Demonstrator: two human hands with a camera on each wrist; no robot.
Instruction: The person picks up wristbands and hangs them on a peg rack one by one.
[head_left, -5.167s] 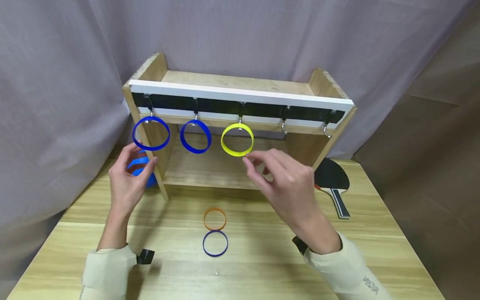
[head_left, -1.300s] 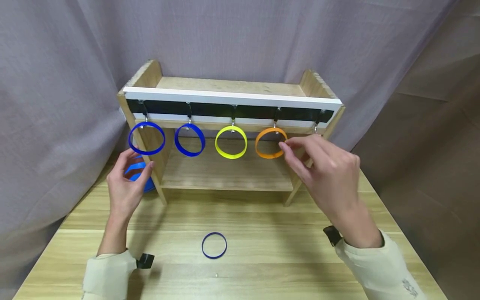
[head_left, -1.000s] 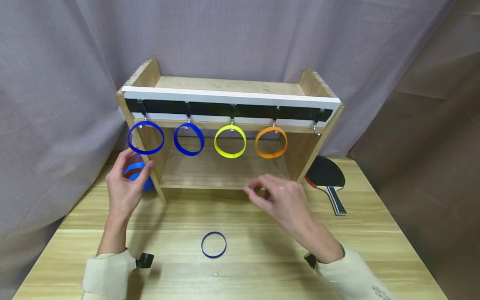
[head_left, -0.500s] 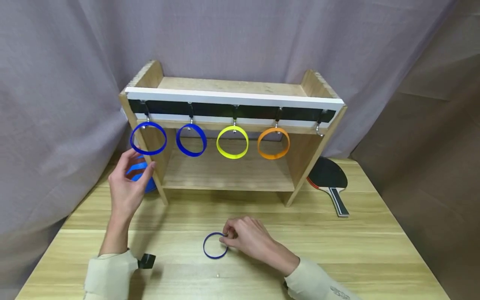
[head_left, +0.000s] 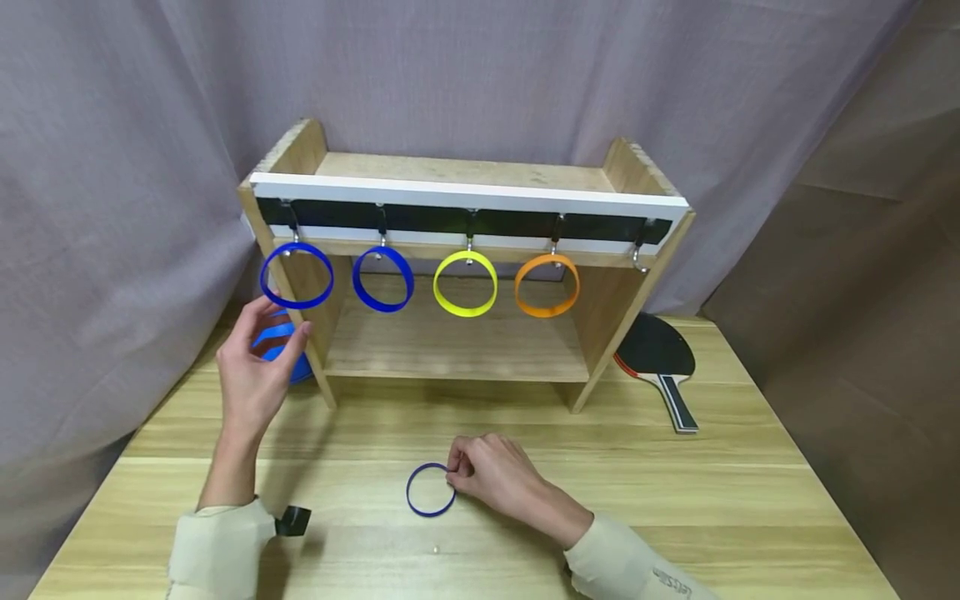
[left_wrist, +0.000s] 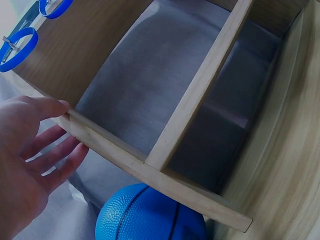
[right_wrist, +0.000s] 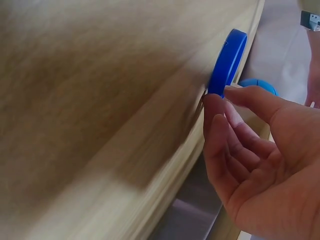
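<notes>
My right hand (head_left: 498,477) pinches a dark blue wristband (head_left: 408,490) by its right side, low at the tabletop. In the right wrist view thumb and forefinger close on the same wristband (right_wrist: 229,57). My left hand (head_left: 255,367) grips the left side panel of a small wooden shelf (head_left: 457,367); in the left wrist view the thumb (left_wrist: 52,106) lies on the panel's front edge. From hooks along the shelf's front hang two blue wristbands (head_left: 330,289), (head_left: 409,287), a yellow wristband (head_left: 465,312) and an orange wristband (head_left: 547,312). The rightmost hook (head_left: 639,258) is bare.
A table tennis bat (head_left: 660,350) lies right of the shelf. Behind the shelf's left side sits a blue ball (left_wrist: 145,215), mostly hidden in the head view. Grey curtain (head_left: 465,83) hangs close behind. A tiny pale speck (head_left: 436,549) lies near the table's front.
The orange wristband went from the table onto the fourth hook. My right hand then came down to the last blue wristband and took hold of it. My left hand stayed on the shelf.
</notes>
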